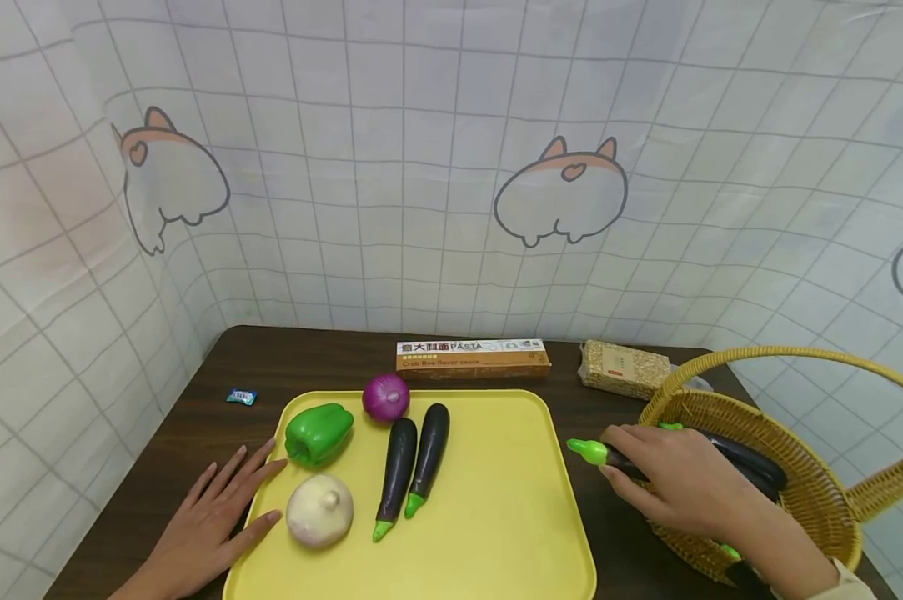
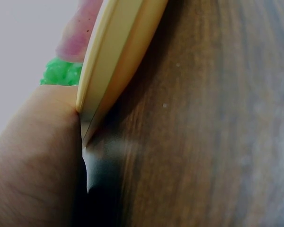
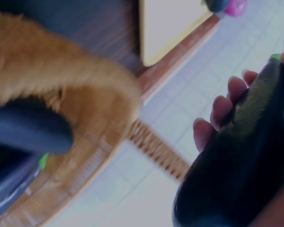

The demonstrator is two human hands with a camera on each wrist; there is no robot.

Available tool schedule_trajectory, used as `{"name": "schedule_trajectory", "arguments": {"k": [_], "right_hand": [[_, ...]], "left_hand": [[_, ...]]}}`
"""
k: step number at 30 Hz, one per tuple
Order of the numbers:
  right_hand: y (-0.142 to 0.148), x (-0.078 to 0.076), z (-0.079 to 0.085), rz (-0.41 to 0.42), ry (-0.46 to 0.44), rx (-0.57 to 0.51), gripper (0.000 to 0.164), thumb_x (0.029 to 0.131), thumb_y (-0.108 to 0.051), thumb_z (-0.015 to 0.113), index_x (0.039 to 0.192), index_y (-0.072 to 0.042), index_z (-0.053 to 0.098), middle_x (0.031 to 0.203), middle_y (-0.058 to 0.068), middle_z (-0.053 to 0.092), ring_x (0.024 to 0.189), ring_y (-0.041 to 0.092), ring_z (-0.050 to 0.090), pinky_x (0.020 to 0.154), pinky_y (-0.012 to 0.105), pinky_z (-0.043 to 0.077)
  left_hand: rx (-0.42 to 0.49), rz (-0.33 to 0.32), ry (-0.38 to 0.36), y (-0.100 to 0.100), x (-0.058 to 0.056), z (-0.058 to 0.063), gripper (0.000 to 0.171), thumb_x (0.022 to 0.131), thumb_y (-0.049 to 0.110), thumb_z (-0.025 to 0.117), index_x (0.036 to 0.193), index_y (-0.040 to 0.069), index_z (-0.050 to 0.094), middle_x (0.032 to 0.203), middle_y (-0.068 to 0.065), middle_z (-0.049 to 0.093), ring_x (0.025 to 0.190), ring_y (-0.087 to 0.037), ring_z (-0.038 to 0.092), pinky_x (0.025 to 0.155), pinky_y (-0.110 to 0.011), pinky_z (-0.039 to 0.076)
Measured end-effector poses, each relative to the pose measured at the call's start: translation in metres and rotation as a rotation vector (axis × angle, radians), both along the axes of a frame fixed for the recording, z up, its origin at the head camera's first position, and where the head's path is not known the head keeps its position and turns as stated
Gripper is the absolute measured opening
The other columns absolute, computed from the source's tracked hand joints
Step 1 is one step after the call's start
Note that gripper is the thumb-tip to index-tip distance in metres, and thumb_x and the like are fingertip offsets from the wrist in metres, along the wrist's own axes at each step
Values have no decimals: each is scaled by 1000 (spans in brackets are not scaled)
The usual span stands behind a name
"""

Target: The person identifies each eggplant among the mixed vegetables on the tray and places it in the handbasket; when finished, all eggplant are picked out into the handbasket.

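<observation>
One eggplant (image 3: 241, 151) is gripped by the right hand (image 1: 687, 479) at the left rim of one wicker basket (image 1: 819, 521). Two more eggplants (image 1: 398, 467), one pepper (image 1: 318, 434), one onion (image 1: 386, 397) and one white vegetable (image 1: 319, 511) lie on one yellow tray (image 1: 504, 500), its edge under the left hand's (image 1: 214, 521) spread fingers.

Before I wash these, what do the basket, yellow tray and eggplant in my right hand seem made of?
Basket: probably wicker, low sheen, woven strands visible.
Yellow tray: likely plastic, smooth, evenly colored.
Eggplant: perhaps plastic or foam, slightly glossy, with vivid lime-green stem.
</observation>
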State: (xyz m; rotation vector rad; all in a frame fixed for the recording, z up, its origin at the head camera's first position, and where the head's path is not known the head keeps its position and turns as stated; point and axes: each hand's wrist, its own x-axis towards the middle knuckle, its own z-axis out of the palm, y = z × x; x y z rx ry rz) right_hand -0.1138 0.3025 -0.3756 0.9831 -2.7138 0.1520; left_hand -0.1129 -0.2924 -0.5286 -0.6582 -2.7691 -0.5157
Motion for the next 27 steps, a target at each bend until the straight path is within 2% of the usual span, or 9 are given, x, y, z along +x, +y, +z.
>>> {"name": "schedule_trajectory", "arguments": {"k": [6, 13, 22, 25, 27], "right_hand": [[26, 3, 1, -95, -31, 9, 18, 98, -30, 76, 108, -25, 62, 79, -23, 49, 55, -5, 35, 48, 22, 33], [51, 7, -4, -114, 4, -5, 19, 96, -27, 79, 107, -25, 64, 75, -25, 42, 54, -6, 32, 46, 21, 30], [85, 6, -12, -211, -38, 37, 17, 100, -32, 75, 108, -23, 63, 70, -22, 40, 53, -2, 33, 46, 24, 30], [95, 3, -13, -248, -57, 53, 25, 100, -34, 74, 117, -16, 67, 80, -18, 58, 57, -1, 45, 48, 28, 40], [99, 0, -14, -271, -90, 61, 30, 102, -34, 72, 121, -12, 68, 84, -13, 64, 59, 1, 49, 50, 31, 44]], "left_hand": [[8, -6, 3, 0, 1, 1, 67, 104, 42, 68, 164, 29, 42, 172, 0, 28, 156, -39, 24, 127, -49, -1], [26, -14, -8, 1, 2, 2, 68, 104, 40, 68, 165, 29, 40, 173, 0, 28, 156, -39, 23, 127, -50, -3], [20, -12, -5, 0, 1, -1, 68, 104, 40, 68, 165, 29, 40, 173, 1, 27, 156, -39, 24, 127, -50, -2], [21, -10, -8, -1, 0, -2, 67, 104, 40, 68, 164, 29, 40, 173, 2, 27, 156, -38, 23, 127, -50, -3], [20, -9, -8, -2, 0, -3, 67, 104, 40, 68, 164, 29, 41, 173, 2, 27, 156, -38, 23, 127, -49, -3]]}}
